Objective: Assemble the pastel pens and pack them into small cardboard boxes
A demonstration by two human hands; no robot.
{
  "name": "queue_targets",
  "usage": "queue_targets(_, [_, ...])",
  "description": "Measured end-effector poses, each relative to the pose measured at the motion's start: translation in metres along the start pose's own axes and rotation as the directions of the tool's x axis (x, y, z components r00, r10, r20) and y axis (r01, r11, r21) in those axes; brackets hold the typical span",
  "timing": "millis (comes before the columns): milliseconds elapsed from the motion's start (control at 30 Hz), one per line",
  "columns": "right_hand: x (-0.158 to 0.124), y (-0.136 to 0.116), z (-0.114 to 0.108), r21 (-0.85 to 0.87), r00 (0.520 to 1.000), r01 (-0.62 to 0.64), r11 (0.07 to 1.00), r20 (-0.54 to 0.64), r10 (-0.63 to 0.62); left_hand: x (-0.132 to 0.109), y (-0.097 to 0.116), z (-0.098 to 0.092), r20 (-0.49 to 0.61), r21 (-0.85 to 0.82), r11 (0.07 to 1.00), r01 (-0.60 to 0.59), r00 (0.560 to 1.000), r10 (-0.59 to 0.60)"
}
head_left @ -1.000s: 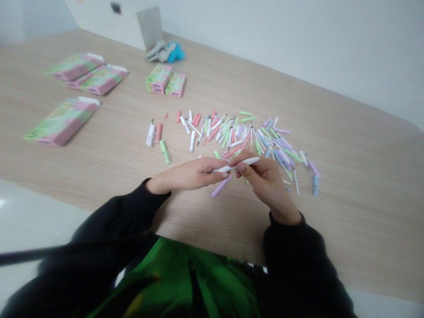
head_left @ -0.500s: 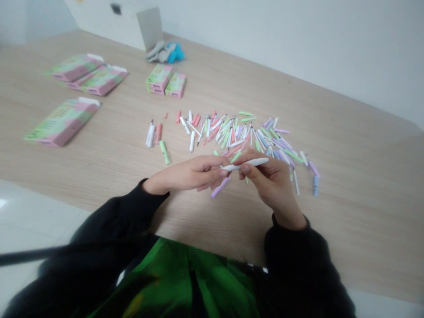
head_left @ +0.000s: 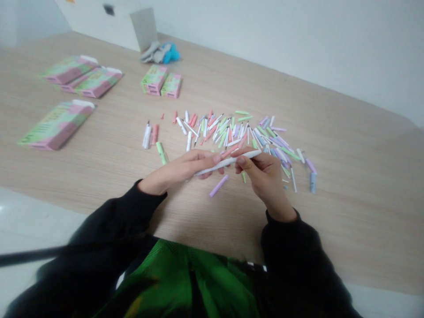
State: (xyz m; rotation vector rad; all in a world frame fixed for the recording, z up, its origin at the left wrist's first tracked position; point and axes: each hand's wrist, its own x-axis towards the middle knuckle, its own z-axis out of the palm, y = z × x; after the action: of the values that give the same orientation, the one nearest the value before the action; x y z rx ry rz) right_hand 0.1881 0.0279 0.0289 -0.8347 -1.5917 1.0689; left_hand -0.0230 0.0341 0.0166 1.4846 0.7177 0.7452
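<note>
A long white pen (head_left: 228, 161) is held between my two hands, tilted up to the right. My left hand (head_left: 185, 168) grips its left part, thumb along it. The fingertips of my right hand (head_left: 263, 174) pinch it near its right end. Behind my hands lies a loose pile of white, green, pink, purple and blue pen parts (head_left: 240, 130), partly hidden by my fingers. A purple piece (head_left: 219, 186) lies on the table just below the pen.
Pink and green boxes lie flat at the left (head_left: 59, 123) and back left (head_left: 99, 81). Smaller boxes (head_left: 154, 79) are near a grey and blue cloth-like bundle (head_left: 160, 53) and a white box (head_left: 109, 26). A blue piece (head_left: 312, 182) stands apart at the right.
The white pen now reaches farther left across my left hand and shows more of its length. The whole view has shifted slightly, so things on the table appear a little farther left.
</note>
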Motion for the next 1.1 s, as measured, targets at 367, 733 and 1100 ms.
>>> queue_targets(367, [-0.002, 0.003, 0.005, 0.006, 0.997, -0.053, 0.999, -0.058, 0.053, 0.006, -0.004, 0.004, -0.232, 0.084, 0.994, -0.074, 0.968, 0.092])
queue_targets(733, [-0.003, 0.004, 0.006, 0.075, 0.997, -0.082, 0.994, -0.003, 0.083, -0.005, 0.002, -0.003, 0.222, -0.075, 0.985, 0.156, 0.965, -0.136])
queue_targets(1100, [0.000, 0.008, 0.009, -0.024, 0.988, -0.103, 0.994, -0.120, 0.100, 0.004, -0.008, 0.009, -0.076, 0.082, 0.996, 0.046, 0.996, -0.040])
